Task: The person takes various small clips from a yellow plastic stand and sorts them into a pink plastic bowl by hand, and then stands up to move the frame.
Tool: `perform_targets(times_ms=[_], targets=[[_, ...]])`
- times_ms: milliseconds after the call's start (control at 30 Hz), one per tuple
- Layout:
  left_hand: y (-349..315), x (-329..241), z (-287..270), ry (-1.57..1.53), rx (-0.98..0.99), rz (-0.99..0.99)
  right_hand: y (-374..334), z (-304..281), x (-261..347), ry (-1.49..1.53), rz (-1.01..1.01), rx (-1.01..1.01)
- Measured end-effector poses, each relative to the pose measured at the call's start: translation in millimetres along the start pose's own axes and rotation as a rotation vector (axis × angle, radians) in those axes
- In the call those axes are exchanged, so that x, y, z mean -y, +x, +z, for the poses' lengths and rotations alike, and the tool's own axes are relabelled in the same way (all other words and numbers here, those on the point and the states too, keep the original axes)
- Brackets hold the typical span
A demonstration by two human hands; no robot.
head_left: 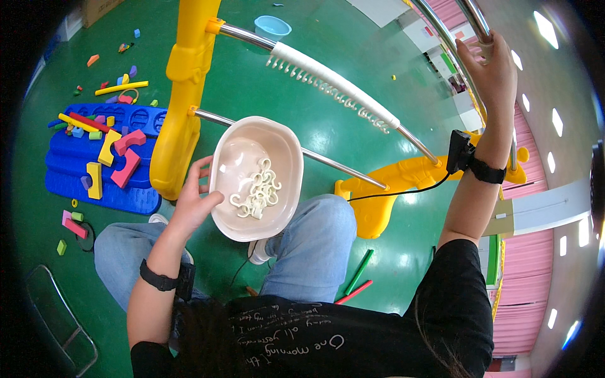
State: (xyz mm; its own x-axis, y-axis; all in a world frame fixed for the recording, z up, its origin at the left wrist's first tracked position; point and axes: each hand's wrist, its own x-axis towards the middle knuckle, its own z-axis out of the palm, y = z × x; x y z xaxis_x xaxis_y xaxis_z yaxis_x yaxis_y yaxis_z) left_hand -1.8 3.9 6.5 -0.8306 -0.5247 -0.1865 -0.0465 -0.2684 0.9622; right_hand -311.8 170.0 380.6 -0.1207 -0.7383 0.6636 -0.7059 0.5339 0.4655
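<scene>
My left hand (196,205) grips the rim of a pale pink plastic basin (288,183), thumb over the edge and fingers outside. Inside lies a small heap of white curtain rings (258,194), some with open hooks. At the upper right, my right hand (495,69) is raised to a shiny metal rail (474,19), its fingers curled round the rail's near part. A small pale piece shows between thumb and fingers; its kind is unclear. On the rail ahead sits a white sleeve (334,80) with a row of white rings hanging along it.
A yellow plastic post (183,94) and a yellow foot (378,205) carry the rails. Foam blocks (129,167) lie on a blue plastic board (69,160) and the green floor. A blue basin (273,28) stands beyond; green and red sticks (359,272) lie by my leg.
</scene>
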Motion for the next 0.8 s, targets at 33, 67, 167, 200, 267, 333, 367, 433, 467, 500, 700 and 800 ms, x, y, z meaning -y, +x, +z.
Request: perform_targets(times_ms=[33,67,167,200,267,333,367,433,467,500,700,800], targets=[[-0.6,-1.0,0.1,0.007,0.006,-0.002,0.2,0.8,1.1,0.002,0.0,0.0],[-0.8,-1.3,0.0,0.014,0.013,-0.004,0.6,1.4,3.2,-0.015,-0.016,-0.017],[1.7,1.7,-1.6,0.035,0.027,0.014,2.4,1.2,4.6,-0.046,-0.028,-0.026],[2.0,1.1,-1.4,0.035,0.027,0.015,2.9,2.0,4.6,-0.056,-0.024,-0.017],[2.9,-1.0,-0.4,0.039,0.043,0.026,4.0,2.6,5.2,-0.068,-0.016,-0.028],[5.0,0.2,1.1,0.034,0.038,0.03,5.0,-0.7,5.8,-0.089,-0.008,-0.042],[6.3,0.5,2.6,0.029,0.031,0.03,5.5,-3.2,5.5,-0.089,-0.002,-0.036],[3.8,-0.4,1.1,0.029,0.017,0.021,3.9,4.0,3.4,-0.074,0.012,-0.033],[2.4,-1.0,0.8,0.022,0.006,0.011,4.0,9.3,-0.1,-0.061,-0.121,-0.125],[2.1,-0.5,0.5,0.023,0.008,0.017,6.5,7.8,3.4,-0.053,-0.257,-0.217],[-4.2,0.7,-5.4,0.026,0.023,0.04,-58.6,8.8,91.0,0.045,-0.162,-0.32],[-15.5,3.6,-9.4,0.041,-0.013,0.029,-101.9,16.4,153.4,0.371,-0.251,0.041]])
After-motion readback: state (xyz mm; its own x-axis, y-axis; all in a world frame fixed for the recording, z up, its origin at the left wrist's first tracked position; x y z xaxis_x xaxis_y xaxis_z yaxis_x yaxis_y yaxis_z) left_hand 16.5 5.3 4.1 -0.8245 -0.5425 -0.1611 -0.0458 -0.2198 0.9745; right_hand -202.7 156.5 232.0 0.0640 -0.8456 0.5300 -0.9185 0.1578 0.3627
